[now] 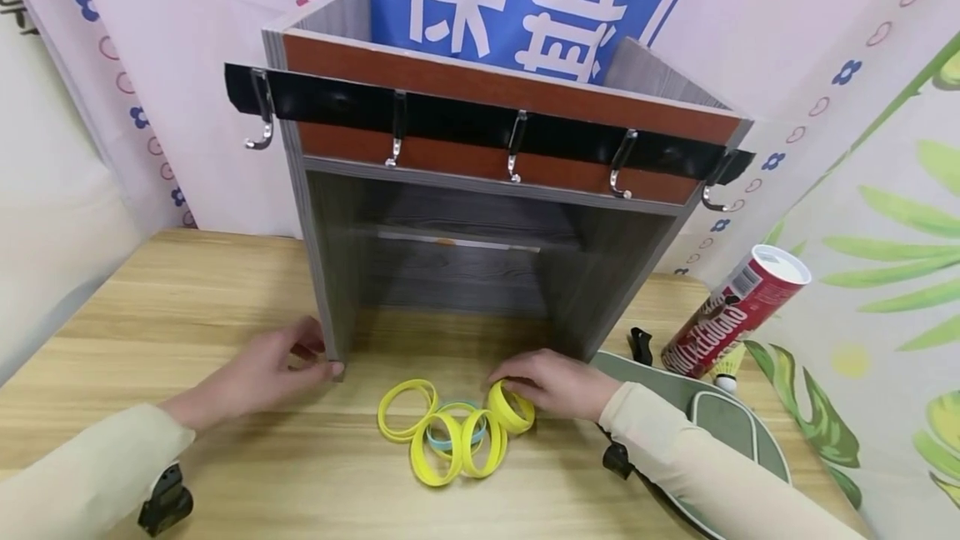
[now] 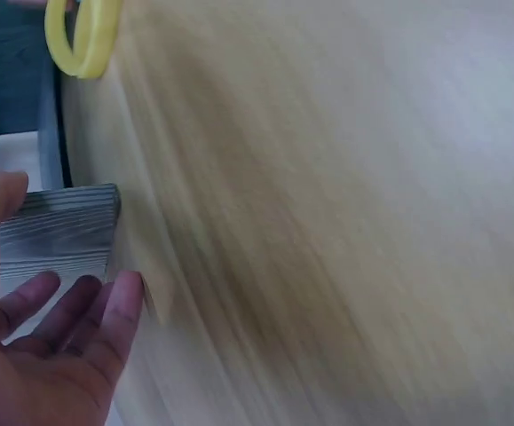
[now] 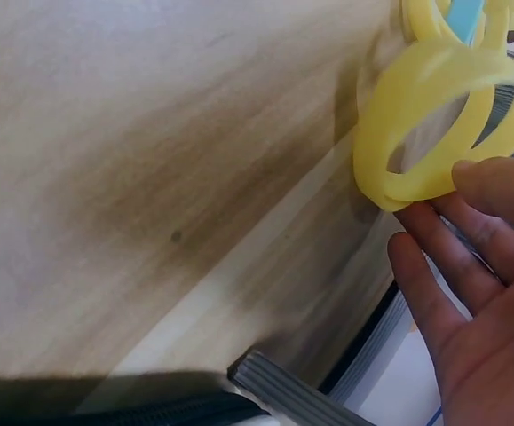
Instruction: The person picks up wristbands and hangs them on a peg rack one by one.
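Note:
My right hand (image 1: 558, 386) pinches a yellow silicone wristband (image 1: 512, 408) at the right end of a row; in the right wrist view the thumb and fingertips meet on this wide band (image 3: 376, 169). More yellow wristbands (image 1: 433, 473) stand and lean together beside it, with a light blue wristband (image 1: 442, 443) among them. To the left, my left hand (image 1: 281, 365) is at the front bottom corner of the grey wooden shelf unit's left side panel (image 1: 327, 290). The left wrist view has its thumb and loosely extended fingers (image 2: 125, 311) around that panel end (image 2: 61, 226).
A black strip (image 1: 457, 123) with several silver hooks crosses the unit's reddish-brown front. At the right lie a grey-green racket bag (image 1: 772, 448), a red tube (image 1: 735, 311), a shuttlecock (image 1: 726, 373) and a small black object (image 1: 641, 346). Printed cloth hangs behind the wooden table (image 1: 225, 273).

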Motion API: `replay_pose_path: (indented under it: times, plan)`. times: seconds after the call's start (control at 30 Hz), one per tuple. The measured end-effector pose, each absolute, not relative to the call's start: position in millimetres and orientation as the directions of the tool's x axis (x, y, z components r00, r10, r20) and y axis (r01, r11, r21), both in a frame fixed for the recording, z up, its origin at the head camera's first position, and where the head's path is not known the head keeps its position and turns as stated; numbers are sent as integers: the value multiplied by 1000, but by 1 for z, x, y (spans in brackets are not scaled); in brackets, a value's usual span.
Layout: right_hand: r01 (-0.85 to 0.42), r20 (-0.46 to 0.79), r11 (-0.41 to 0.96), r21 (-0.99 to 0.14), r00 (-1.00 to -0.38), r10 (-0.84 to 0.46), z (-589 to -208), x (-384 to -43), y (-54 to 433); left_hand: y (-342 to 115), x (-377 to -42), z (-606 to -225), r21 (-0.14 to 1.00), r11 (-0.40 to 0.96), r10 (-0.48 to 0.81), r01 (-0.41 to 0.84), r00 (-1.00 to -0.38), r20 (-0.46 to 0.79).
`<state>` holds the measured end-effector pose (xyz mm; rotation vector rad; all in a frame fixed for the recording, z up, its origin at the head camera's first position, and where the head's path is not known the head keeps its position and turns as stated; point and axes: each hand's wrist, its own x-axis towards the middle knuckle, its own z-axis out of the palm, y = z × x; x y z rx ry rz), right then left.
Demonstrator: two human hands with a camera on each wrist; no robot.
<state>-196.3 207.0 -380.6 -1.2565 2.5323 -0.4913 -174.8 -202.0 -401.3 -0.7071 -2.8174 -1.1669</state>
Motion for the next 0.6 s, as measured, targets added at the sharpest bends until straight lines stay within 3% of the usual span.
replay_pose_path:
  times: [0.33,0.6]
  plan:
    - [-747,-52,539,-389,-566,-823,-379,-199,208,-193,-175,-408,686,598,372,414,-902,220]
    - [-725,-70,576,-378,-598,-799,-376,-199,213,-190,-177,-410,698,604,352,385,-914,200]
